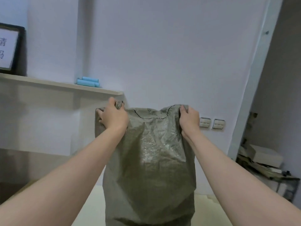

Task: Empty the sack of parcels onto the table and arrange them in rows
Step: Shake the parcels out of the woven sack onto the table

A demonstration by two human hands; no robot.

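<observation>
A grey-green woven sack (149, 168) hangs upright in front of me, bulging in its lower half, held up at chest height. My left hand (114, 116) grips its top left corner and my right hand (189, 121) grips its top right corner. The sack's lower end drops below the picture's edge over a pale table (92, 207). No parcels show; whatever is in the sack is hidden by the cloth.
A wall shelf (68, 86) at the left carries blue rolls (88, 82) and a framed sign (9, 48). Two wall switches (211, 123) sit right of the sack. A cluttered rack with a white box (263, 155) stands at the far right.
</observation>
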